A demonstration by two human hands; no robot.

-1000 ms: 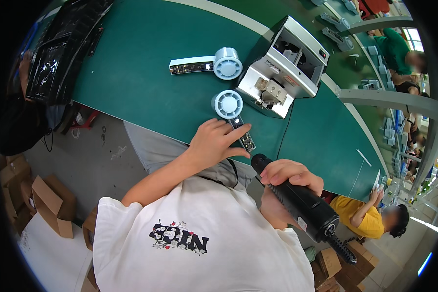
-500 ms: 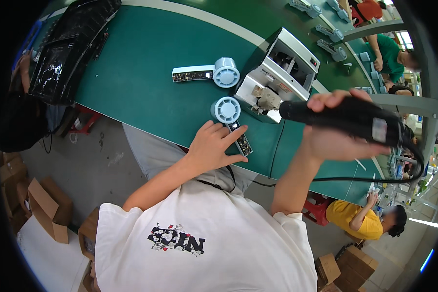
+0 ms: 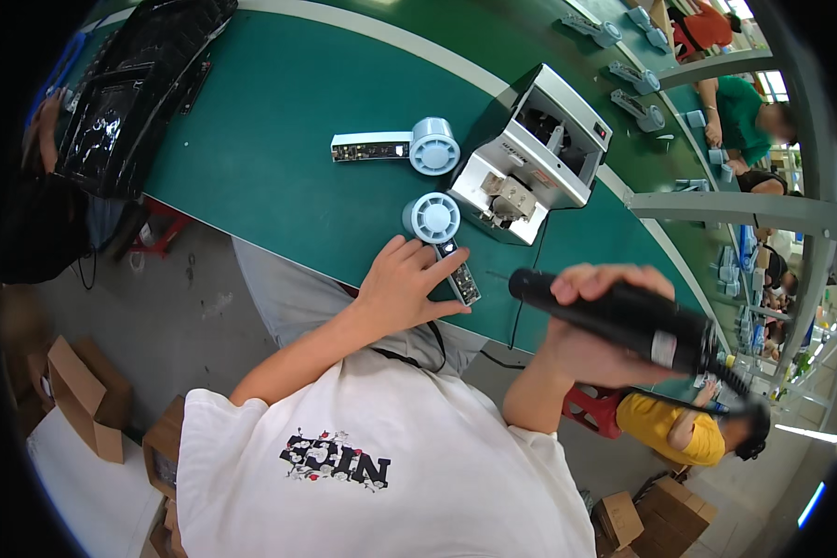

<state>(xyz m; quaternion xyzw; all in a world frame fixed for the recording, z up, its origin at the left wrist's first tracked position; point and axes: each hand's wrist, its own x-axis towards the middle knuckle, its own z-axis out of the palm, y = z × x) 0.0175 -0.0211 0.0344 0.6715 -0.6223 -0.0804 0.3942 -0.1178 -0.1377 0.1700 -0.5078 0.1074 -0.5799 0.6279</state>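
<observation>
My right hand [image 3: 604,321] is wrapped around a black electric screwdriver [image 3: 623,316], its tip pointing left over the table's near edge. A cord runs from its back end. My left hand [image 3: 405,284] steadies a light blue handheld fan [image 3: 435,219], index finger across the handle and thumb by its lower end. The fan's round vented head points away from me, and a circuit board [image 3: 459,275] shows in its open handle. Beyond it lies a second such fan [image 3: 434,149], handle to the left, board also exposed. The screwdriver tip is apart from the fan.
A silver and black screw feeder [image 3: 530,153] stands right of the fans on the green table [image 3: 279,102]. A black plastic-wrapped bundle [image 3: 130,102] lies at far left. More fans [image 3: 637,112] lie along the far strip. Co-workers sit at right, one in a yellow shirt [image 3: 670,428].
My right hand has drawn the screwdriver away from the screw feeder, toward me and slightly left. My left hand stays at the fan. The view has shifted slightly.
</observation>
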